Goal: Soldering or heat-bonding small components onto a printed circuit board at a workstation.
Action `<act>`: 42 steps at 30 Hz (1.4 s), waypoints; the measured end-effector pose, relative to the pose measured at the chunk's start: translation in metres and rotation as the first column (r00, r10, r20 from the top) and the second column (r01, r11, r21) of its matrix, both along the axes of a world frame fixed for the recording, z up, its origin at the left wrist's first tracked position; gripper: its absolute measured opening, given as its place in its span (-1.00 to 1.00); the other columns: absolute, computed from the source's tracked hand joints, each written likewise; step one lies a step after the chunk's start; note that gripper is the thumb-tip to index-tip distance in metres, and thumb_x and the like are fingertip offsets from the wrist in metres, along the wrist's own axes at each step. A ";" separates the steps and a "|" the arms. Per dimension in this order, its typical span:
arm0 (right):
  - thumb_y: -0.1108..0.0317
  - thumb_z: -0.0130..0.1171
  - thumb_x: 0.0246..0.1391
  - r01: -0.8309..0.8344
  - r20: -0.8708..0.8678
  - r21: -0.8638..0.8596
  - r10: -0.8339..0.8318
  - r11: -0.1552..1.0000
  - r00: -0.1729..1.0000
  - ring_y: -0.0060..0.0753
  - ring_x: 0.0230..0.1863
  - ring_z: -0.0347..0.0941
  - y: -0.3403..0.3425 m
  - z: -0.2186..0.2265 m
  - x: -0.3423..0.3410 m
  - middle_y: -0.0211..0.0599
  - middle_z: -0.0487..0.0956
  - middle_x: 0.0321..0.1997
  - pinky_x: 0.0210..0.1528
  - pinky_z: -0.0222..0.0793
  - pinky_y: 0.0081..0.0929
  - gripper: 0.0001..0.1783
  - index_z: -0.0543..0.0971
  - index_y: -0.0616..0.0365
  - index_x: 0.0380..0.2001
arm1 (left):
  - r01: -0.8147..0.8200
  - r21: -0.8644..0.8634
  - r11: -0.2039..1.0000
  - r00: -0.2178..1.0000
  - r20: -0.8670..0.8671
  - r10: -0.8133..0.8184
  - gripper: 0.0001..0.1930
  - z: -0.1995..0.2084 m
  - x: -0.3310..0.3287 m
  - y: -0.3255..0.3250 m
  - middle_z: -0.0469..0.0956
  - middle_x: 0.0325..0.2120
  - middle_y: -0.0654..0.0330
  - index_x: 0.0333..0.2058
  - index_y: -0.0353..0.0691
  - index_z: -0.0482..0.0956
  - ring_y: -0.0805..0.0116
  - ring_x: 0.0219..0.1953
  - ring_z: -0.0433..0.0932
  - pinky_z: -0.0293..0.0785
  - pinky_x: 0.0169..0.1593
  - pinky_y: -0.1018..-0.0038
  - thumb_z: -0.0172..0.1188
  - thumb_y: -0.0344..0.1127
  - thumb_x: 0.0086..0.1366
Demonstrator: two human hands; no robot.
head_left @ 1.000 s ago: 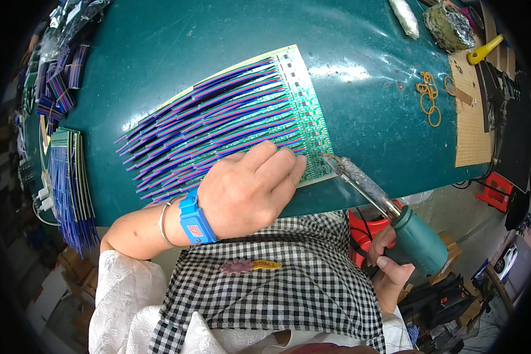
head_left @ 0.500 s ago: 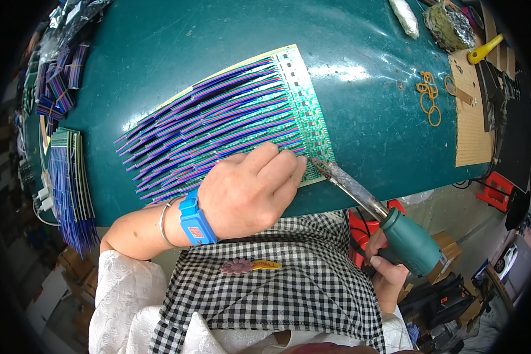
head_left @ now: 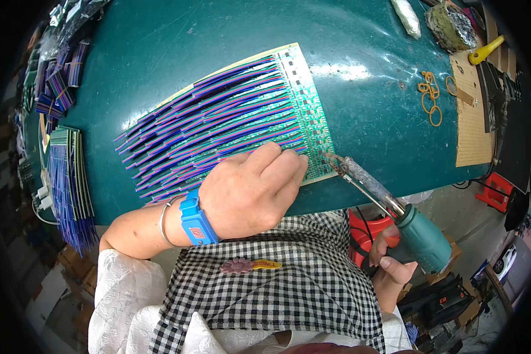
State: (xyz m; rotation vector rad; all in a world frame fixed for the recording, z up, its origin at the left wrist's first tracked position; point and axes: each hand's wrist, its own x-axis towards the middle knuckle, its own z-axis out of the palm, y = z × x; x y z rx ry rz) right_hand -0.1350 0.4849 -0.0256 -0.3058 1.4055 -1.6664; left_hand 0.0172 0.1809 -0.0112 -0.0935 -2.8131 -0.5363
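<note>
Circuit board panel point(head_left: 310, 115), bearing rows of wires point(head_left: 218, 112), lies along the near side of the tabletop point(head_left: 383, 124). Left hand point(head_left: 245, 192): fingers narrow over the wire ends; grip beneath cannot be told. Right hand point(head_left: 392, 265) holds the soldering iron point(head_left: 425, 241); its tip has shifted right, apparently interrupting heating there.

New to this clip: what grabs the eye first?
First, the rows of blue, red and green wires fanned leftward from the green circuit-board panel, mid-picture on the teal table. Next, the green-handled soldering tool in the right hand, lower right, tip angled toward the panel's near right corner. Then the bright blue strap on the left wrist, behind the left hand over the nearest wire rows.
</note>
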 end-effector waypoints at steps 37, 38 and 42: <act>0.41 0.17 0.02 0.215 -0.079 -0.617 -0.331 0.757 0.940 -0.46 -0.69 0.29 -0.050 0.025 -0.083 -0.22 0.36 -0.52 -0.72 0.41 -0.48 -0.31 0.24 0.43 0.21 | -0.060 -0.001 0.998 0.995 0.081 0.060 -0.59 0.010 -0.001 0.008 0.47 -0.35 0.16 -0.12 -0.37 0.61 0.26 -0.41 0.47 0.49 -0.44 0.37 0.24 -0.50 -0.05; 0.40 0.16 0.03 0.214 -0.073 -0.674 -0.352 0.707 0.933 -0.47 -0.68 0.29 -0.059 0.029 -0.096 -0.24 0.36 -0.51 -0.71 0.41 -0.48 -0.32 0.25 0.42 0.21 | -0.068 0.003 0.998 0.995 0.079 0.068 -0.60 0.013 -0.002 0.009 0.48 -0.34 0.16 -0.13 -0.35 0.62 0.25 -0.41 0.47 0.50 -0.44 0.35 0.24 -0.50 -0.04; 0.43 0.08 0.12 0.341 0.053 -0.608 -0.392 0.717 0.919 -0.52 -0.67 0.23 -0.106 0.031 -0.151 -0.30 0.34 -0.51 -0.68 0.24 -0.55 -0.50 0.35 0.37 0.14 | -0.129 0.032 0.991 0.981 0.153 0.123 -0.64 0.026 0.011 0.000 0.53 -0.35 0.15 -0.15 -0.28 0.64 0.19 -0.36 0.56 0.55 -0.34 0.34 0.23 -0.51 -0.01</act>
